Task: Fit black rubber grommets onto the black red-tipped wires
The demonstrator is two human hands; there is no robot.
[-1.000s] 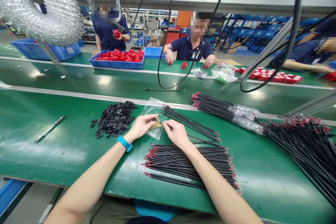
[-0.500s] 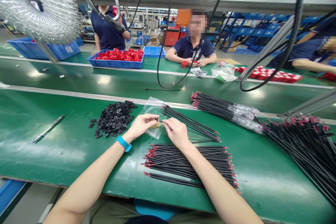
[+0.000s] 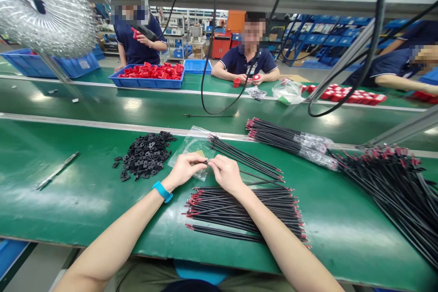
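Observation:
My left hand (image 3: 186,168) pinches something small and dark at its fingertips, too small to make out. Touching or nearly touching it, my right hand (image 3: 226,172) is closed on the end of a black cable that runs to the right behind the hand. Beneath the fingers lies a clear plastic bag (image 3: 195,139) with something yellowish in it. Left of the hands is a heap of small black parts (image 3: 147,155). Behind my right hand, black cables (image 3: 249,157) fan out to the right. A row of black cables with red ends (image 3: 236,210) lies under my right forearm.
A metal pen-like tool (image 3: 57,171) lies at the left. Bundled cables (image 3: 287,141) and a big cable pile (image 3: 393,182) are at the right. Beyond stand a blue tray of red parts (image 3: 147,83) and several people. Black hoses hang overhead.
My hands have come closer together at the fingertips. The view has shifted slightly. Across the table, the standing person has lowered the hand with a red part.

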